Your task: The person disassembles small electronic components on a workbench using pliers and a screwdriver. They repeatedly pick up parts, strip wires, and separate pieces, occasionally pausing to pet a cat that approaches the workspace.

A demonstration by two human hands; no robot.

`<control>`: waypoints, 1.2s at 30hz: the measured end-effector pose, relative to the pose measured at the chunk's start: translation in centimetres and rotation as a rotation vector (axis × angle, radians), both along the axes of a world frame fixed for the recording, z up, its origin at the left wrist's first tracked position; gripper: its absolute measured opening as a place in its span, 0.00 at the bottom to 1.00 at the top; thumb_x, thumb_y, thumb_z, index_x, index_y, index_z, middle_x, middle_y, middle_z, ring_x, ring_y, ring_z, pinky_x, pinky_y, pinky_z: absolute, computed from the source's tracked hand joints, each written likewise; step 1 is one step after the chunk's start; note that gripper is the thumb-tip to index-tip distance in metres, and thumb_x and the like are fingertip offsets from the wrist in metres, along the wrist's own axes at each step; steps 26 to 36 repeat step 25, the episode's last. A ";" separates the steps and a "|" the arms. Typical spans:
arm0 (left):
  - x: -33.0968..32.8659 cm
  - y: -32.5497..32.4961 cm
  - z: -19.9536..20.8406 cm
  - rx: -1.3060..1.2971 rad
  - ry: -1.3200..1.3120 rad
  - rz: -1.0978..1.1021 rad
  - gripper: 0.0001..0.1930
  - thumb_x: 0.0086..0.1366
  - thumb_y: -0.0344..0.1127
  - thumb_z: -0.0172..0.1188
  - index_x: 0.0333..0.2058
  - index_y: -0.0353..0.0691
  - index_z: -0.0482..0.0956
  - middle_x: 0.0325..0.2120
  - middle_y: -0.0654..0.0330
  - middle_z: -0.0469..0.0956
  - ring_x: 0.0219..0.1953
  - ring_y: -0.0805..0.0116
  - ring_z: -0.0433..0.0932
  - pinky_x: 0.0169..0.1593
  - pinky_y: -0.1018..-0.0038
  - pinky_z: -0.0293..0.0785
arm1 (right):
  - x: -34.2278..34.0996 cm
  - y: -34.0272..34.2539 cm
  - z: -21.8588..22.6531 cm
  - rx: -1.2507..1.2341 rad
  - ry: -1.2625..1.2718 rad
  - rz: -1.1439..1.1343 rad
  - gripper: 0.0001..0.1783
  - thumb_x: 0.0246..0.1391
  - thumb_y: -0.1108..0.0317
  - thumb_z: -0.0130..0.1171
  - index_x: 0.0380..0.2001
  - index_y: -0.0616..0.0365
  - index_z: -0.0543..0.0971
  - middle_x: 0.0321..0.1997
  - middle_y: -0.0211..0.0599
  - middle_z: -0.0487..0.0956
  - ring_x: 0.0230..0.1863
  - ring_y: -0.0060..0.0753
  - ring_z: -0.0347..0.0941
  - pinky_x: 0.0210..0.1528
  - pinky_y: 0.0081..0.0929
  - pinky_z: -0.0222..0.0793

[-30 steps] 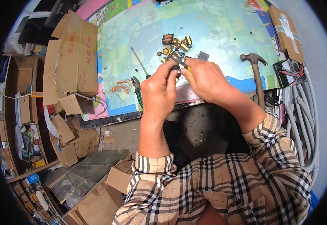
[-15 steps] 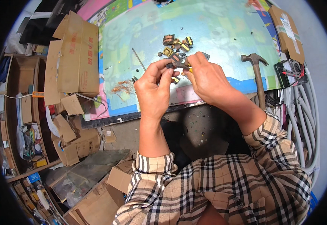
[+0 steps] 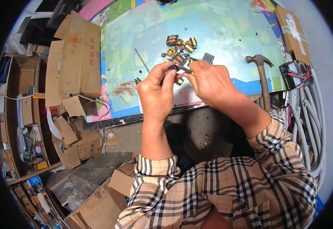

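My left hand (image 3: 157, 87) pinches a small dark component (image 3: 173, 67) between thumb and fingertips, over the near part of the table. Closed around yellow-handled pliers (image 3: 184, 69) is my right hand (image 3: 214, 82); their metal jaws reach to the piece in my left fingers. Whether the jaws grip it I cannot tell. Just beyond both hands lie several small coils and transformers (image 3: 171, 40), some with copper windings and some with yellow tape. A dark rectangular piece (image 3: 208, 58) rests behind my right hand. Loose copper wire (image 3: 124, 88) is left of my left hand.
A claw hammer (image 3: 263, 76) lies at the table's right edge. A thin metal rod (image 3: 141, 59) points toward my left hand. An open cardboard box (image 3: 80, 57) stands on the left, beside shelves (image 3: 23, 80). Grey hoses (image 3: 311, 122) hang at the right.
My right hand has shifted slightly right and down, and the pliers' jaws have turned, uncovering more of the dark rectangular piece. My left hand stays almost in place.
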State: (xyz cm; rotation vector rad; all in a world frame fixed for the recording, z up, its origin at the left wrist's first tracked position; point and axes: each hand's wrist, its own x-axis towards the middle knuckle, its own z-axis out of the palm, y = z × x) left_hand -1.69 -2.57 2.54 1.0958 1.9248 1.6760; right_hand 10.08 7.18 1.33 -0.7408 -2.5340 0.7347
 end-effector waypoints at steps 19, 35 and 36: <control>0.0 0.6 -0.1 0.109 -0.260 -0.124 0.10 0.64 0.25 0.54 0.42 0.28 0.75 0.36 0.53 0.80 0.36 0.72 0.78 0.42 0.77 0.75 | 0.1 0.4 -0.3 -0.129 0.034 0.104 0.17 0.56 0.61 0.53 0.38 0.67 0.74 0.31 0.52 0.79 0.31 0.54 0.76 0.32 0.46 0.70; -0.4 0.5 -0.2 0.206 -0.327 -0.227 0.13 0.65 0.28 0.53 0.47 0.28 0.72 0.41 0.46 0.78 0.41 0.63 0.79 0.45 0.71 0.75 | 0.4 0.5 0.6 -0.377 0.048 0.183 0.25 0.55 0.59 0.54 0.49 0.69 0.72 0.31 0.54 0.79 0.32 0.55 0.76 0.35 0.44 0.71; -0.4 0.5 -0.2 0.206 -0.327 -0.227 0.13 0.65 0.28 0.53 0.47 0.28 0.72 0.41 0.46 0.78 0.41 0.63 0.79 0.45 0.71 0.75 | 0.4 0.5 0.6 -0.377 0.048 0.183 0.25 0.55 0.59 0.54 0.49 0.69 0.72 0.31 0.54 0.79 0.32 0.55 0.76 0.35 0.44 0.71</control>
